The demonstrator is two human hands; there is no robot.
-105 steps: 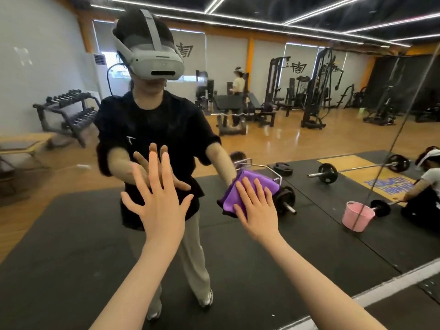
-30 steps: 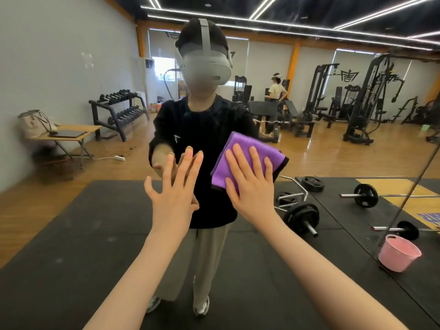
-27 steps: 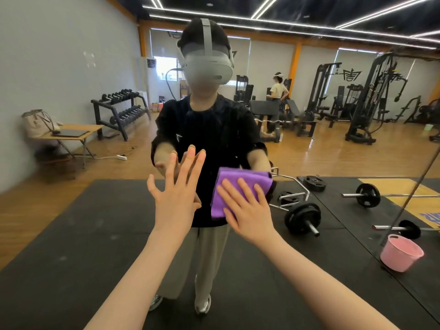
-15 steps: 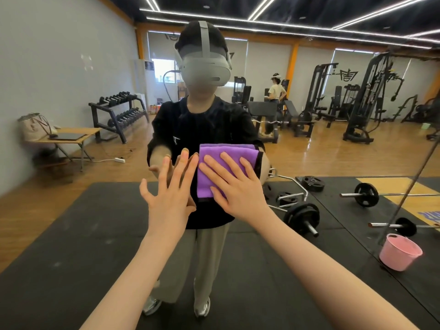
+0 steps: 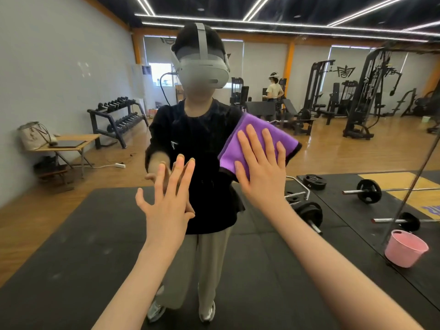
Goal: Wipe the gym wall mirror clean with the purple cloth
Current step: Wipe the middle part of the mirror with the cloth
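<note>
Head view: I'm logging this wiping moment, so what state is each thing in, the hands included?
purple cloth: folded, pressed flat against the mirror under the right hand.
right hand: open, fingers spread, pressing the cloth.
left hand: open, fingers straight, palm towards the mirror, holding nothing.
mirror: upright, reflecting the gym.
pink bucket: upright in the reflection, contents not visible.
</note>
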